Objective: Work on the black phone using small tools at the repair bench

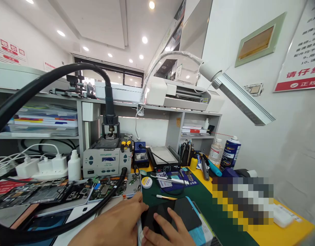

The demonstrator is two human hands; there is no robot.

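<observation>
A dark smartphone (186,212) lies on a stack with a light blue edge, at the near side of a green mat (213,205). My left hand (118,218) is closed at the phone's left edge, its fingers bent and the fingertips pressed against that side; the thumb is hidden. My right hand (170,230) rests on the dark glass with its fingers spread, nothing gripped between them. Just beyond the phone is a thin tool with a white and gold handle (166,197). A round white tin with a yellow label (146,182) stands farther back on the mat.
A thick black hose (106,203) arcs across the left foreground, over trays of phone parts (106,189). Behind stand a grey hot-air station (103,162) and a flat heating plate (163,157). A spray can (230,152) stands right; a lamp (244,97) hangs overhead.
</observation>
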